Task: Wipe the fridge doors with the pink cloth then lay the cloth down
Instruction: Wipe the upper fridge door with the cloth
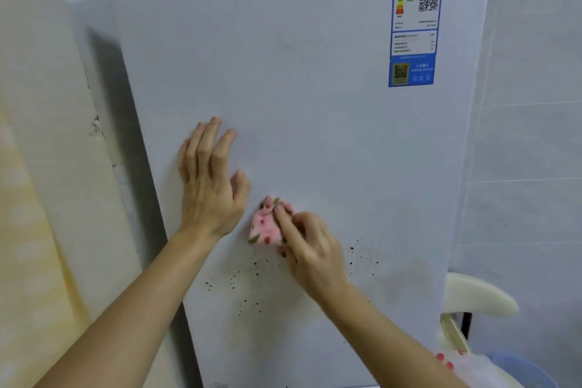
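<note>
I judge the wiping well short of done; the upper, farther part of the fridge door (315,104) looks clean up to the blue energy label (414,25) at its far right corner, but brown specks (252,264) dot the nearer part, scattered to the left and right of my right wrist, and none of that is wiped yet; other doors I cannot see, and laying the cloth down comes last. The pink cloth (266,228), spotted red, is bunched against the door near its middle; my right hand (311,249) pinches it, fingers curled over the wad and pressing it to the surface, arm reaching in from the near right. My left hand (211,186) lies flat on the door just left of the cloth, fingers straight and spread, thumb out toward it, grasping nothing; I take it to be bracing me.
</note>
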